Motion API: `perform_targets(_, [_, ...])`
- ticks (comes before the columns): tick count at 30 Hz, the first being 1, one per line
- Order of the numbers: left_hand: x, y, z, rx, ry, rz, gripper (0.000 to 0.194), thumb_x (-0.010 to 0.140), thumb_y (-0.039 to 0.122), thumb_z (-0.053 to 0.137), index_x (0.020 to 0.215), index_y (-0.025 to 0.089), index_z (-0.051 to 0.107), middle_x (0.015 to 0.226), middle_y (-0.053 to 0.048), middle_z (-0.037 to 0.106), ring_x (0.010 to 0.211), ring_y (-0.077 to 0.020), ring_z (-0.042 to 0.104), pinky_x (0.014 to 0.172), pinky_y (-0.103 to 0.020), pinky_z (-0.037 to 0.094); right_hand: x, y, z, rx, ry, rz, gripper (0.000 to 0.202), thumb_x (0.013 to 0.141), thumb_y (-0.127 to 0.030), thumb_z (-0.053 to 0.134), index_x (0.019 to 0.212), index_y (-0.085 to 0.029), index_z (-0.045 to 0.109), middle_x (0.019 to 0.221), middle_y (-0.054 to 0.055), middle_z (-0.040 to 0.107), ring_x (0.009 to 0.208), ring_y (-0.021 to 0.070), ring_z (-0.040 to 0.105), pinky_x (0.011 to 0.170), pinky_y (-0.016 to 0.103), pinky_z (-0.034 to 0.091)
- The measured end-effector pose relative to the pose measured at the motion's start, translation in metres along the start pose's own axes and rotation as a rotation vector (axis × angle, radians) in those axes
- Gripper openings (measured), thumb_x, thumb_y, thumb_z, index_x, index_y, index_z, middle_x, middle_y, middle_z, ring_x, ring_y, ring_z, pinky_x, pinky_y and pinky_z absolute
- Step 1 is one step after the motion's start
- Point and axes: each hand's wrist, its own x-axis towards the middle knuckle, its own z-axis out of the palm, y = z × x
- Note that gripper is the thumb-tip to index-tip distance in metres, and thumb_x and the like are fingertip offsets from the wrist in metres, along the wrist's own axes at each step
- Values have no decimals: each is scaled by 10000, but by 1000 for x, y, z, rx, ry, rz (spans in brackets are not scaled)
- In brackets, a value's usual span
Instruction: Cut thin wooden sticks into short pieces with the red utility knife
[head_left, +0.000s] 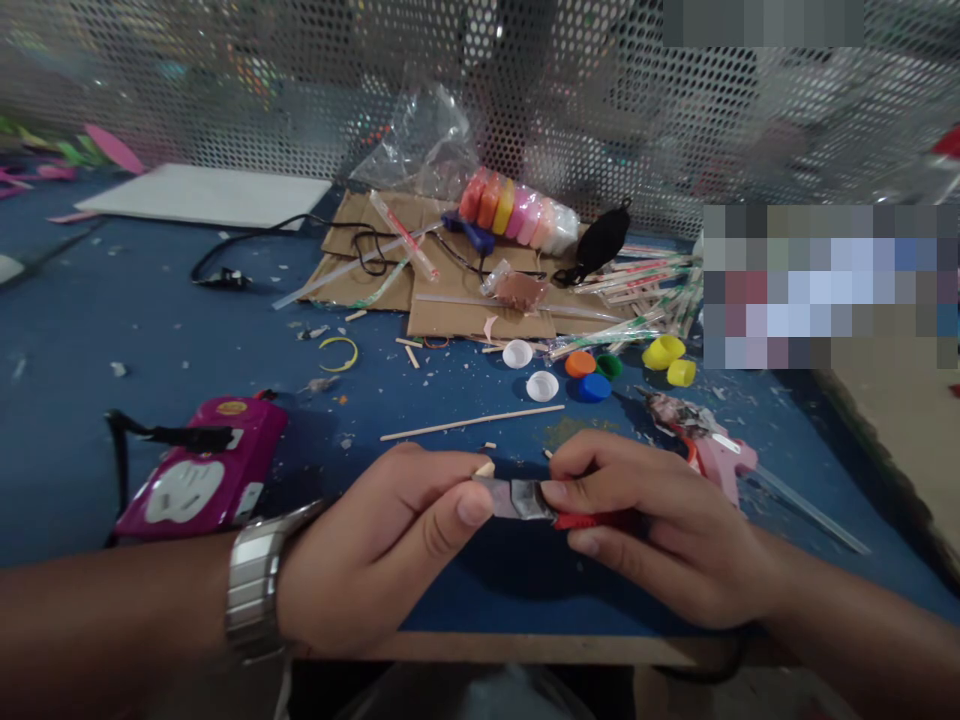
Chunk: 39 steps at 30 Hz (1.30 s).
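My right hand (667, 525) is closed around a utility knife (576, 521) with a red handle, and its blade points left. My left hand (367, 560), with a metal watch (255, 580) on the wrist, pinches a short piece of wooden stick (486, 470). The blade meets this piece at the left thumb and index finger; the exact contact is partly hidden by the fingers. Just beyond the hands a long thin wooden stick (472, 422) lies on the blue table (450, 610). Tiny cut-off bits are scattered near it.
A pink glue gun (739, 458) lies right of my right hand. At left sits a magenta power socket box (202, 470). Bottle caps (580, 364), cardboard (480, 315), wrapped sticks (645, 285) and a pack of coloured clay (517, 208) lie farther back, before a perforated metal panel (300, 90).
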Motion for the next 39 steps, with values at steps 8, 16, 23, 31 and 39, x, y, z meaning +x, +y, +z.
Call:
perform_targets(8, [0,1,0,-114,12,-22,562,1232,563,460,794,216,504,674,66,387,606,-104,364,559,-256,354,0,0,-1,-26,1,-3,328,1092,-95,718,1413,-162,736,1180,74,724,1004,133,702,864,232,588])
perform_targets(16, [-1,-1,2,-98,20,-68,600,1229,612,446,783,214,488,677,64,394,638,-112,344,583,-280,327,0,4,-1,-54,-3,-5,306,1096,-111,733,1395,-179,730,1177,60,748,1050,134,706,922,232,584])
perform_targets(23, [-1,-2,3,-39,-28,-51,598,1232,644,399,823,220,498,690,59,440,611,-109,384,568,-306,319,0,4,-2,-25,-18,4,263,1098,-105,735,1354,-165,747,1178,55,732,1020,119,695,917,228,577])
perform_targets(31, [-3,1,4,-7,-32,-58,626,1210,721,360,829,233,453,675,61,398,580,-114,380,560,-330,295,-1,1,0,-3,-24,-2,302,1096,-82,730,1389,-156,747,1202,62,732,1042,113,698,932,218,576])
perform_targets(39, [-2,-6,2,-34,-107,-20,590,1227,688,311,874,240,463,720,44,460,604,-124,432,583,-324,330,-1,-1,1,-3,-29,5,293,1102,-84,719,1386,-150,747,1199,65,728,1023,113,694,927,219,578])
